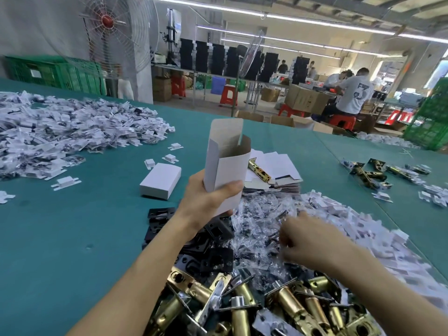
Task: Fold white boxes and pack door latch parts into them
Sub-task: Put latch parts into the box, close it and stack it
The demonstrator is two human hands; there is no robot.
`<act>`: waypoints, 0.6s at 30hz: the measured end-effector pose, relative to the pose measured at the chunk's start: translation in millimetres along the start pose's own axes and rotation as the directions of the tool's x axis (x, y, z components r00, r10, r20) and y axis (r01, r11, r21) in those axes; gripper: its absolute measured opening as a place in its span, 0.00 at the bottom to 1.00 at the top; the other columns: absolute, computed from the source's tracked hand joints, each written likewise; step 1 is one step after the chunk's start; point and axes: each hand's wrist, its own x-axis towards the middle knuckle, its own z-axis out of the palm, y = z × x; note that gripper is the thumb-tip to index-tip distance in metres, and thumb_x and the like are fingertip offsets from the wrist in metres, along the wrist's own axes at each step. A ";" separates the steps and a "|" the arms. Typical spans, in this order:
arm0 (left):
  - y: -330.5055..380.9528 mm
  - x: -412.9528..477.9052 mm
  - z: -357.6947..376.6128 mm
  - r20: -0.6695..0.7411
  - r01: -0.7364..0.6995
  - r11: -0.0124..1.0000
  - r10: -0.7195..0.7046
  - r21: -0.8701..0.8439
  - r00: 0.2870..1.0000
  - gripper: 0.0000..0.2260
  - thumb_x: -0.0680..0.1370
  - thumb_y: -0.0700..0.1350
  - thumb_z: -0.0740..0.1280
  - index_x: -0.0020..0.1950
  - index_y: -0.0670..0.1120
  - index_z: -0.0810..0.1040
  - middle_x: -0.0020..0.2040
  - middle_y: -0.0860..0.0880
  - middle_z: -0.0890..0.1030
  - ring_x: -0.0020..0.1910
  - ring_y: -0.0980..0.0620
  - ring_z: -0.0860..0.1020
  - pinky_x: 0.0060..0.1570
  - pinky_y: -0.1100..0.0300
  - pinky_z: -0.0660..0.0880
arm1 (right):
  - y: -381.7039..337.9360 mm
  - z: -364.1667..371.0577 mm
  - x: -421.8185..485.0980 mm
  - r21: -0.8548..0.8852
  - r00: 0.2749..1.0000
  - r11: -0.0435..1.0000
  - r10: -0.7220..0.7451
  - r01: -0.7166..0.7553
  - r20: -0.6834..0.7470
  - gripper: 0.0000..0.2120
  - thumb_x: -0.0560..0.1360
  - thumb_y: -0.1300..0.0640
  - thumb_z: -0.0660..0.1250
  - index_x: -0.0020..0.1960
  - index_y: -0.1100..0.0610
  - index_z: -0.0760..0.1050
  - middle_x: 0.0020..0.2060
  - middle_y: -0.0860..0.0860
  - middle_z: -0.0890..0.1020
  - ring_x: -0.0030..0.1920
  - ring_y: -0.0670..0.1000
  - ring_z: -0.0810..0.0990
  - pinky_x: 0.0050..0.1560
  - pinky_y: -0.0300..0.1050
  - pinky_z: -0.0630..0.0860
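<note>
A: Step in hand?
B: Filling, I'd judge. Left hand (208,197) holds the white box (225,166) upright, top flap up, mouth open above the thumb. Right hand (308,241) is down in the bagged packets (259,221), just right of and below the left fingers.
A: How to do it well?
B: Take one packet only; they likely cling together. Hold the box mouth level and unsquashed so the part drops straight in, and grip low, as now. Next probably one of the brass latches (242,299), nearer the body than both hands.
A: Fingers, left?
B: Curled round the box's lower end, thumb across the front face, firm grip.
A: Right?
B: Blurred. Fingers (287,235) bent downward, touching the packets. Whether they pinch one, cannot tell.
A: Anything else close?
B: Black plates (213,241) under the left wrist, a closed box (161,181) on the table (60,238) left of the left fingers, flat blanks (276,166) beyond the right fingers.
</note>
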 end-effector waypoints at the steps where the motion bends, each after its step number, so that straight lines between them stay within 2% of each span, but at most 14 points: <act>1: 1.4 -0.7 0.0 0.014 0.002 1.000 -0.002 -0.001 1.000 0.14 0.69 0.48 0.75 0.51 0.44 0.83 0.42 0.44 0.83 0.36 0.47 0.82 0.33 0.54 0.81 | 3.4 1.4 0.9 0.029 1.000 1.000 0.002 -0.001 -0.007 0.06 0.74 0.54 0.68 0.40 0.53 0.75 0.40 0.47 0.78 0.44 0.50 0.81 0.42 0.48 0.81; 4: 1.3 -1.3 -1.0 0.044 0.014 1.000 -0.015 0.011 0.999 0.11 0.71 0.45 0.77 0.51 0.45 0.83 0.42 0.44 0.83 0.36 0.47 0.81 0.33 0.57 0.79 | 13.6 -3.1 3.6 0.220 1.000 0.975 -0.011 0.012 -0.003 0.03 0.74 0.54 0.71 0.46 0.52 0.83 0.43 0.45 0.85 0.43 0.44 0.83 0.48 0.46 0.82; 7: -3.4 -1.0 -1.1 0.069 0.026 0.998 -0.030 0.053 0.997 0.09 0.72 0.41 0.78 0.51 0.44 0.83 0.42 0.44 0.84 0.37 0.48 0.82 0.34 0.55 0.82 | 19.6 -20.6 2.8 0.357 0.996 0.932 -0.026 0.056 -0.090 0.03 0.77 0.53 0.71 0.46 0.49 0.83 0.40 0.41 0.85 0.38 0.37 0.81 0.49 0.41 0.80; 9: -5.7 -0.6 -1.4 0.090 0.019 0.997 -0.026 0.077 0.996 0.09 0.71 0.38 0.78 0.50 0.41 0.83 0.40 0.46 0.83 0.37 0.48 0.82 0.35 0.55 0.82 | 21.7 -37.8 -0.8 0.487 0.965 0.865 0.011 0.122 -0.262 0.07 0.78 0.56 0.68 0.43 0.46 0.79 0.37 0.42 0.84 0.34 0.40 0.82 0.44 0.41 0.82; 12: -8.6 0.4 -2.7 0.124 -0.001 0.993 -0.015 0.121 0.992 0.13 0.66 0.39 0.77 0.49 0.39 0.82 0.39 0.46 0.81 0.37 0.50 0.80 0.35 0.56 0.81 | 13.8 -67.6 -11.8 0.636 0.815 0.656 0.054 0.407 -0.577 0.06 0.76 0.56 0.66 0.46 0.46 0.78 0.39 0.46 0.84 0.37 0.45 0.83 0.39 0.46 0.83; 13: -9.2 0.4 -3.0 0.135 -0.001 0.991 -0.017 0.134 0.991 0.14 0.66 0.40 0.76 0.49 0.38 0.82 0.41 0.43 0.81 0.38 0.50 0.80 0.37 0.54 0.82 | 8.8 -76.6 -14.9 0.608 0.750 0.613 0.038 0.505 -0.661 0.06 0.76 0.57 0.66 0.48 0.47 0.79 0.41 0.46 0.84 0.40 0.46 0.84 0.39 0.45 0.83; 15: -9.8 -0.1 -2.9 0.168 0.005 0.989 -0.030 0.150 0.985 0.15 0.65 0.40 0.75 0.50 0.40 0.82 0.43 0.41 0.80 0.39 0.50 0.80 0.38 0.53 0.82 | -1.8 -91.1 -16.2 0.464 0.643 0.660 -0.038 0.591 -0.765 0.08 0.77 0.60 0.68 0.53 0.50 0.82 0.45 0.47 0.83 0.44 0.46 0.83 0.43 0.41 0.82; 17: -9.2 -1.3 -2.1 0.211 0.000 0.990 -0.031 0.142 0.977 0.14 0.65 0.40 0.76 0.50 0.41 0.82 0.43 0.43 0.80 0.39 0.51 0.80 0.38 0.57 0.80 | -13.7 -100.4 -13.6 0.298 0.603 0.770 -0.139 0.565 -0.785 0.09 0.77 0.62 0.69 0.54 0.52 0.83 0.48 0.49 0.82 0.45 0.44 0.80 0.47 0.37 0.79; 18: -8.9 -1.8 -1.6 0.231 -0.005 0.991 -0.025 0.131 0.973 0.14 0.65 0.40 0.76 0.50 0.41 0.82 0.43 0.44 0.80 0.38 0.52 0.80 0.38 0.58 0.79 | -19.3 -102.7 -11.4 0.239 0.610 0.803 -0.186 0.547 -0.770 0.09 0.77 0.62 0.70 0.55 0.53 0.84 0.48 0.50 0.82 0.45 0.45 0.80 0.48 0.37 0.77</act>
